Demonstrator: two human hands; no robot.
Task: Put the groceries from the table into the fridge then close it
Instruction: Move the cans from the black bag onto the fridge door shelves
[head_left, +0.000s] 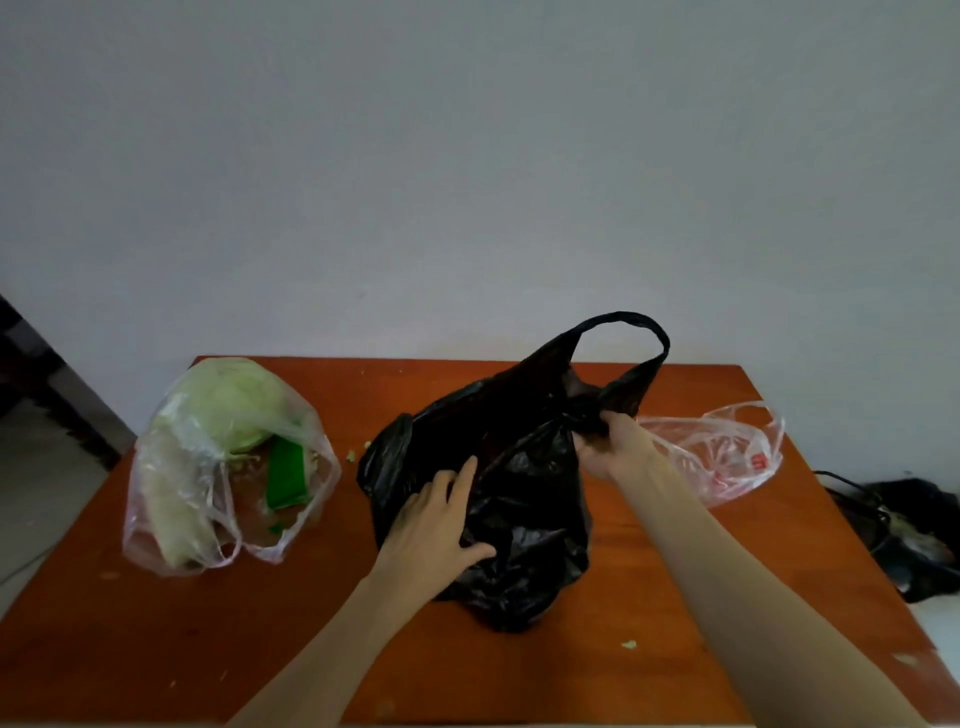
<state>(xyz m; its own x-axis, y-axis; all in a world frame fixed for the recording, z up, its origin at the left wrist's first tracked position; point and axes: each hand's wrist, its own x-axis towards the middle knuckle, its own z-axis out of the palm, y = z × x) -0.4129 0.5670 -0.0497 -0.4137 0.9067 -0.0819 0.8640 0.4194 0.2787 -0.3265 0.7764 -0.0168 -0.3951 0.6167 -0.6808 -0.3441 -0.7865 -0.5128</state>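
Left hand (441, 525) rests flat, fingers straight, on black bag (519, 493) at mid-table (156, 649); right hand (608, 447) grips its handle. Cabbage bag (218, 457) sits near left edge. Risk: thin plastic tearing under load, spilling contents.

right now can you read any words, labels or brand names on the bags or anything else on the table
Nothing can be read for certain.
Red mark on the clear bag by the right hand: too blurred to read.
Green packet in the clear bag with the cabbage: no text visible.
Black bag under the left hand: no print visible.
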